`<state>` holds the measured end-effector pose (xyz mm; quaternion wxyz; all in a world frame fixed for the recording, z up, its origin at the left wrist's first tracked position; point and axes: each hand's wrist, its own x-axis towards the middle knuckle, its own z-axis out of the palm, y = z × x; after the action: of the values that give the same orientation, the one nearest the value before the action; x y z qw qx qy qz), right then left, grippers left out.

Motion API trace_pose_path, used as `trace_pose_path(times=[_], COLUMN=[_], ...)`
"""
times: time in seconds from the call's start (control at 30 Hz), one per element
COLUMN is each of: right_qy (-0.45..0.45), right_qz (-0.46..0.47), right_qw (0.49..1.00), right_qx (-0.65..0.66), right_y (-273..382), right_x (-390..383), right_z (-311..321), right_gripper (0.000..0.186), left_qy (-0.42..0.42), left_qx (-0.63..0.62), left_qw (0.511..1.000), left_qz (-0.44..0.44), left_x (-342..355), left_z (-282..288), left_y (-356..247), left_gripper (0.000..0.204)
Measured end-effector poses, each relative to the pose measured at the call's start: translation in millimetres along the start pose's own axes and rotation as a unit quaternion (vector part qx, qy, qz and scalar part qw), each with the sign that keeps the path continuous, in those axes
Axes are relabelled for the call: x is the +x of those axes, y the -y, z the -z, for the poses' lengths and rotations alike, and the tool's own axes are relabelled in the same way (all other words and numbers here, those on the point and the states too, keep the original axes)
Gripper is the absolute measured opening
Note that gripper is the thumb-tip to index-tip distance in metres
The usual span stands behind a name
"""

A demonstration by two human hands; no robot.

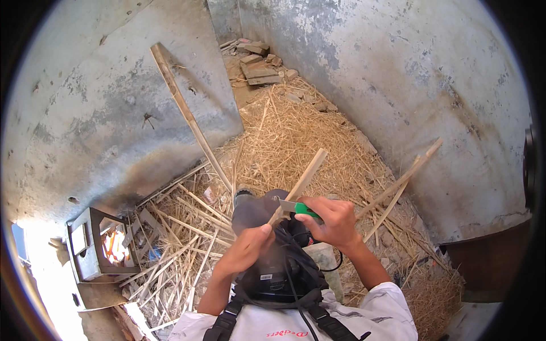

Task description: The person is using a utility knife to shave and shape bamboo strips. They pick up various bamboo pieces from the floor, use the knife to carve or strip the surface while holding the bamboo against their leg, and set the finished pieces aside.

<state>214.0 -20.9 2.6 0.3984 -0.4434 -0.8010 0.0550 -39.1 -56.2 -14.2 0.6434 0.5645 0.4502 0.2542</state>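
A pale wooden strip [307,173] slants up and away in front of me, its near end gripped in my left hand [249,248]. Closed round a green handle, my right hand [333,220] holds a knife [307,211] with a short, wide grey blade. The blade lies across the strip, just beyond my left thumb, and seems to touch it. My fingers hide part of the handle and the strip's near end.
A long board [190,113] leans on the left wall. Straw [296,136] covers the floor ahead, with bricks [259,71] beyond. Split sticks [170,256] lie at left beside a box-like frame [91,247]. Two more strips [406,170] lean at the right wall.
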Motion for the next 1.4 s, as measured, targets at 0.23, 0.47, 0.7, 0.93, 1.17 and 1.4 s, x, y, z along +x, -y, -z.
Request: trace_pose_path(times=[0.23, 0.47, 0.7, 0.93, 1.17, 1.4], right_qy=[0.022, -0.088, -0.236, -0.076, -0.039, -0.032], right_qz=[0.012, -0.028, -0.278, -0.264, -0.265, -0.249], right_qw=[0.998, 0.986, 0.931, 0.914, 0.824, 0.827], right_qx=[-0.061, -0.137, 0.033, 0.299, 0.499, 0.503], right_y=[2, -33, -131, -59, -10, -14], right_x=[8, 5, 0, -6, 24, 33], right_z=[6, 12, 77, 11, -11, -16], right_gripper=[0.031, 0.028, 0.041, 0.036, 0.044, 0.043], left_qy=[-0.055, -0.055, 0.049, 0.002, -0.019, -0.013], left_qx=[0.038, 0.105, -0.031, -0.147, -0.073, -0.02], left_qw=[0.997, 0.992, 0.997, 0.987, 0.996, 0.997], left_qz=[-0.033, -0.039, 0.046, 0.064, 0.049, 0.068], left_x=[-2, -5, -26, 4, 10, 8], left_z=[-4, -4, 11, 21, 6, 5], left_y=[9, 1, 11, 18, 7, -3], left_gripper=[0.055, 0.046, 0.059, 0.068, 0.054, 0.052])
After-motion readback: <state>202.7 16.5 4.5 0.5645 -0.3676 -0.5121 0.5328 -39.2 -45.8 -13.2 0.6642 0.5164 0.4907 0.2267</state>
